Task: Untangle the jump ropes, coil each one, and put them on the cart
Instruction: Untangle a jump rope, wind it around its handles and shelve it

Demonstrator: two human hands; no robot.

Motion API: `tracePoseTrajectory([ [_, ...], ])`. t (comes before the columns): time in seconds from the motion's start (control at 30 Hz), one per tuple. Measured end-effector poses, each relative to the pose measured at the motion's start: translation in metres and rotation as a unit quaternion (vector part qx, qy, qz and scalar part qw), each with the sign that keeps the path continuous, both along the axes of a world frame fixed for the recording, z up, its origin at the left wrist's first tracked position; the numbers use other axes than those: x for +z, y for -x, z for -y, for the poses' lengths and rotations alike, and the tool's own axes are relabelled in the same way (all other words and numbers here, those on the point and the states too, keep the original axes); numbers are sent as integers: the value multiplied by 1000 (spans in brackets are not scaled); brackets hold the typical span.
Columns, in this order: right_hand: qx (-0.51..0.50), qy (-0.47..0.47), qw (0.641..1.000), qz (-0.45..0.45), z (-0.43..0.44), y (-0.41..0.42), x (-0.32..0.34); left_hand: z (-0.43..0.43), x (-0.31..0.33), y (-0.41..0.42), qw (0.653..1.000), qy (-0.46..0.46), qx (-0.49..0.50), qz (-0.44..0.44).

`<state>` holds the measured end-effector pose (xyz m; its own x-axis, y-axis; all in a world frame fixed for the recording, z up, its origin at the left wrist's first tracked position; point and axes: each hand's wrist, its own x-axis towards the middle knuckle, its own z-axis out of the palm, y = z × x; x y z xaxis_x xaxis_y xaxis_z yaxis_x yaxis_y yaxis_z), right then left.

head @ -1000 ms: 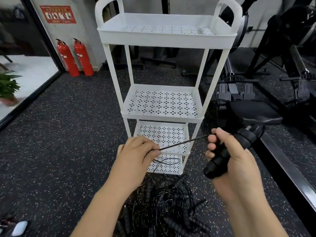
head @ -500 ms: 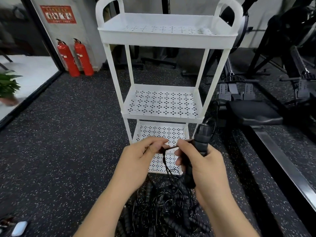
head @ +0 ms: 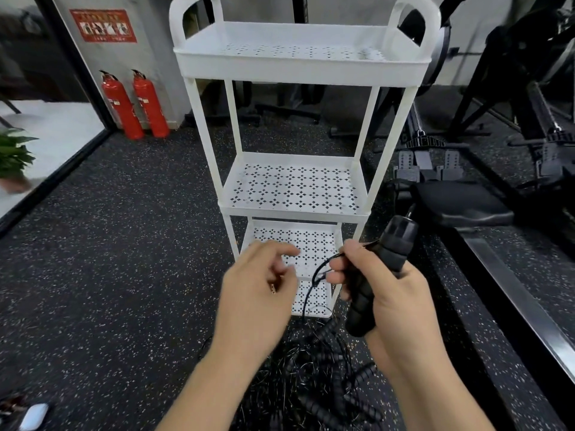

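Your right hand, right of centre in the frame, is clamped around black ribbed jump-rope handles. One end points to the upper right and the other sticks out below your palm. You cannot tell whether this is one handle or two held together.

A thin black cord loops out beside the right-hand fingertips and drops toward the floor. Your left hand sits just left of that cord, apart from the right hand. Its fingers are loosely bent, blurred, and grip nothing.

The jump ropes themselves lie in a tangled pile on the speckled black floor at the bottom centre of the frame, between your forearms.

The white three-tier cart stands upright directly behind the hands, filling the centre of the frame. It has perforated shelves and two loop grips on the top tray.

Surroundings:
- Two red fire extinguishers stand against the wall at upper left, under a red sign.
- A potted plant shows at the left edge.
- Black exercise machines with a padded seat stand on the right.
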<state>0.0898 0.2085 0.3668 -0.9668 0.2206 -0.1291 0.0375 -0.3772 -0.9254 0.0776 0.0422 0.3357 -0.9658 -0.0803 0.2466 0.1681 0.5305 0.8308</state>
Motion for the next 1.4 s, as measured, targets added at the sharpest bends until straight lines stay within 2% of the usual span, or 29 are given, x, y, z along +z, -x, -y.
tracePoseTrajectory([
  [0.17,10,21,1000,9,7,-2,0,-20,-4,-5,992,0,-117,42],
  [0.27,5,25,1000,1,8,-2,2,-15,-13,1,990,-13,-111,85],
  [0.4,-59,30,998,-17,-5,0,4,0,-14,7,986,-33,-109,122],
  [0.5,-106,40,993,-28,-16,2,5,17,-14,14,989,50,-109,85],
  [0.6,-112,45,992,-32,-17,3,2,23,-16,16,989,108,-82,55],
  [0.77,-34,69,997,-13,-2,3,-2,16,-12,11,994,43,-96,24],
  [0.87,32,10,999,20,12,2,-11,8,-9,6,991,17,-135,20],
  [0.93,36,-26,999,20,16,2,-17,6,-9,5,988,20,-149,30],
  [1.07,3,-67,998,10,11,3,-16,9,-9,6,984,38,-163,55],
  [1.27,-58,-31,997,-30,-4,2,-8,15,-10,9,977,151,-148,-4],
  [1.4,-100,1,993,-59,-14,1,1,21,-21,15,971,196,-140,-3],
])
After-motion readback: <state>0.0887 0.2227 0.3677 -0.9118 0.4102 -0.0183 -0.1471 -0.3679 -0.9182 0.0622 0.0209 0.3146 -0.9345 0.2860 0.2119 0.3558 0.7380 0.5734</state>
